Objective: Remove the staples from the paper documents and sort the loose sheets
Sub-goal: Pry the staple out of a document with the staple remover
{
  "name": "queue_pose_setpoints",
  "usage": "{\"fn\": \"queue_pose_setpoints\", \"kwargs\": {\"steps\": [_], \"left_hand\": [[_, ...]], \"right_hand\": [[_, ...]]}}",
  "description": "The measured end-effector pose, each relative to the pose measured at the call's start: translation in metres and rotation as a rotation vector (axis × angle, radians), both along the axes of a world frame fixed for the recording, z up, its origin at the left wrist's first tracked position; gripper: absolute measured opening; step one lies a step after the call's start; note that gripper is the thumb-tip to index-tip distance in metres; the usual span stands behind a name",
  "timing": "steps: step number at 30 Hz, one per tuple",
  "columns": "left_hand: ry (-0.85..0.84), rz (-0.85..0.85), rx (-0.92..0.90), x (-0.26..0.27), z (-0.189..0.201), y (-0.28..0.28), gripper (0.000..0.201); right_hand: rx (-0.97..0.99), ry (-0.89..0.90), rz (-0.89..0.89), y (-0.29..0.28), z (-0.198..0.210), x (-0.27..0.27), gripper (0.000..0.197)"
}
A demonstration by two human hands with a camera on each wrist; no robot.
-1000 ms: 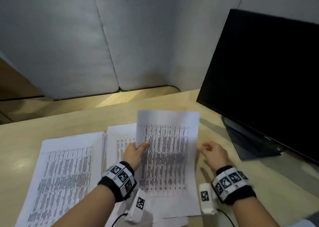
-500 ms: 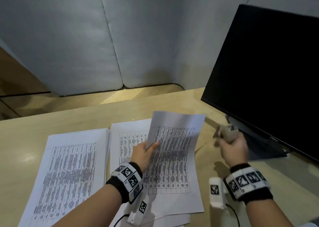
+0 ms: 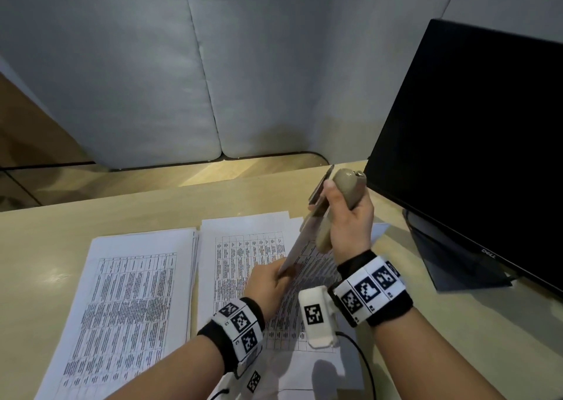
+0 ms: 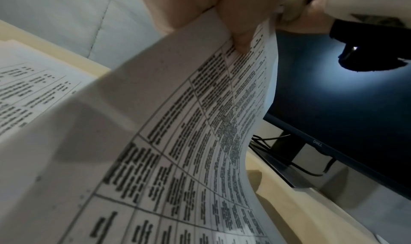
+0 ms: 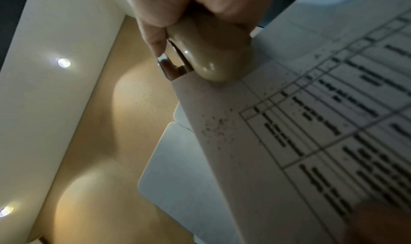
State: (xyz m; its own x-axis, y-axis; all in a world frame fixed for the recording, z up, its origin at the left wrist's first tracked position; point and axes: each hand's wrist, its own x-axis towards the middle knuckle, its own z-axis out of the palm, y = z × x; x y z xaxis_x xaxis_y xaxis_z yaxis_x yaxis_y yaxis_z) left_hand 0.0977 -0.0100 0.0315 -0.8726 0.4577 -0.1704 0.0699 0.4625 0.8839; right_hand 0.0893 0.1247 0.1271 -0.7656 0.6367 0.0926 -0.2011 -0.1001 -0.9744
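My left hand [image 3: 281, 274] pinches the lower edge of a printed, table-filled document [image 3: 300, 241] and holds it up off the desk, almost edge-on in the head view. The left wrist view shows its curved printed page [image 4: 177, 124] under my fingers [image 4: 235, 28]. My right hand [image 3: 338, 201] grips a beige staple remover [image 3: 347, 189] at the document's top corner. In the right wrist view the remover [image 5: 211, 58] sits against the page corner [image 5: 222, 96], its metal claws at the paper's edge. No staple is visible.
Two piles of printed sheets lie on the beige desk [image 3: 45, 247]: one at the left [image 3: 128, 293], one in the middle [image 3: 243, 247] under the raised document. A black monitor [image 3: 472, 156] on its stand fills the right. Grey padded panels [image 3: 122, 64] stand behind.
My right hand took the staple remover from the desk and raised it to the document's top corner. My left hand tilted the document from facing me to nearly edge-on.
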Motion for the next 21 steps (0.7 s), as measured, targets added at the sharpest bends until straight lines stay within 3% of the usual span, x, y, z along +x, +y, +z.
{"fn": "queue_pose_setpoints", "kwargs": {"steps": [5, 13, 16, 18, 21], "left_hand": [[0.021, -0.059, -0.026, 0.008, -0.001, 0.0, 0.031], [0.03, -0.134, -0.044, 0.011, -0.009, 0.003, 0.01], [-0.046, -0.082, -0.027, 0.008, -0.007, 0.005, 0.016], [-0.102, -0.017, -0.032, 0.006, -0.009, 0.002, 0.022], [-0.138, 0.07, -0.022, 0.003, -0.014, -0.006, 0.016]], "right_hand": [[-0.053, 0.01, -0.05, -0.002, -0.001, 0.0, 0.012], [-0.064, -0.066, -0.134, 0.005, -0.008, -0.004, 0.047], [0.046, -0.087, -0.112, 0.015, -0.011, 0.002, 0.04], [0.192, -0.166, -0.212, 0.028, -0.013, 0.011, 0.032], [0.372, -0.496, -0.449, 0.063, -0.033, 0.028, 0.055]]}}
